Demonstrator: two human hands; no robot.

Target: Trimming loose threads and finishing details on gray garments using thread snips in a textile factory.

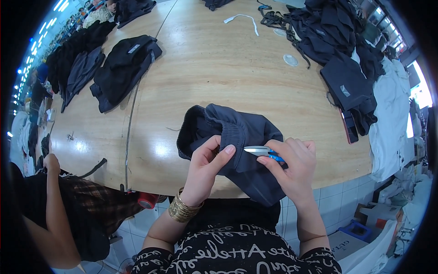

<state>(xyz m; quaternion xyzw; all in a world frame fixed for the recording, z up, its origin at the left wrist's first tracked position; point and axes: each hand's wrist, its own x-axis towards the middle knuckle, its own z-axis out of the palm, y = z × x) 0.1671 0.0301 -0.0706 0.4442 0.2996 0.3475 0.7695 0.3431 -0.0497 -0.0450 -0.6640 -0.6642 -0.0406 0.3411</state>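
Observation:
A dark grey garment with a gathered elastic waistband (255, 125) lies at the table's near edge, its lower part hanging over. My left hand (207, 162) pinches the waistband between thumb and fingers. In my right hand (294, 166) are thread snips (260, 150) with metal blades and blue handles. Their blades point left, right beside the waistband seam and close to my left thumb. Whether the tips touch the cloth, I cannot tell.
Black garments (125, 68) lie at the left, and a heap of dark garments (319, 32) fills the far right. White cloth (388, 118) drapes over the right edge. A white strip (244, 18) lies at the back. Another person's arm (52, 192) is at the lower left.

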